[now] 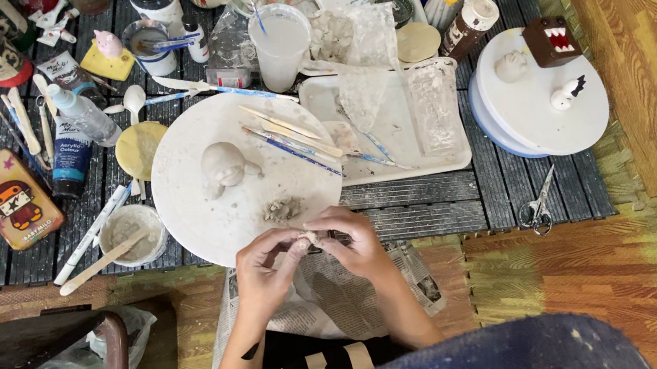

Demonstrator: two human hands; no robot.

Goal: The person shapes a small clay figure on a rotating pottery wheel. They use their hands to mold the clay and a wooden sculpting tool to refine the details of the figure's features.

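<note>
My left hand (266,267) and my right hand (353,240) meet just below the near edge of a round white board (187,203). Both pinch one small pale lump of clay (310,235) between their fingertips. On the board stands a grey clay figure (223,166) with a rounded head. A small heap of clay scraps (282,209) lies close to my hands. Several thin modelling tools (293,137) rest across the board's right side. Crumpled newspaper (334,294) lies in my lap under my wrists.
A white tray (392,151) with plastic wrap sits right of the board. A round white stand (543,110) carries a brown box figure and small white figures. Scissors (539,207), a phone (12,199), a paint tube (71,159), a plastic cup (281,45) and a small bowl (132,234) surround the board.
</note>
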